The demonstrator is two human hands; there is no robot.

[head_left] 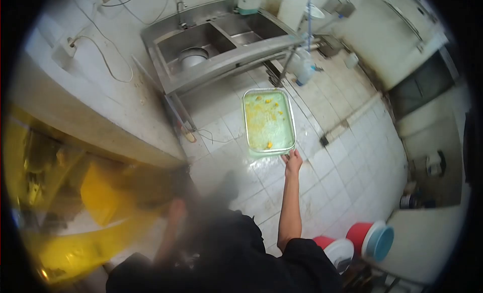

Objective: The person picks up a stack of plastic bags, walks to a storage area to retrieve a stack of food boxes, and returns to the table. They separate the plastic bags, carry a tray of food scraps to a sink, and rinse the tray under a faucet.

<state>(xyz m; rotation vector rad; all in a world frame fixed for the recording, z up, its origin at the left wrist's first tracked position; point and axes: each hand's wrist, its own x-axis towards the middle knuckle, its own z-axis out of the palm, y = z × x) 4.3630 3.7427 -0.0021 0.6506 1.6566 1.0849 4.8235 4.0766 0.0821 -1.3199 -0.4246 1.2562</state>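
Observation:
A rectangular pale green tray [288, 117] with a silvery rim is held out in front of me over the tiled floor. Yellow food scraps and smears lie across its bottom. My right hand [293, 162], arm stretched forward, is closed on the near right corner of the tray. At lower left, beside yellow translucent plastic sheeting [103, 192], is my left hand [176, 210]. A smear over the view blurs it, so its fingers cannot be made out.
Ahead stands a steel double sink [186, 79] with a metal pot [193, 57] in its left basin. A wall edge [100, 112] runs along my left. Plastic jugs [302, 66] stand right of the sink. Red buckets [358, 237] are at lower right.

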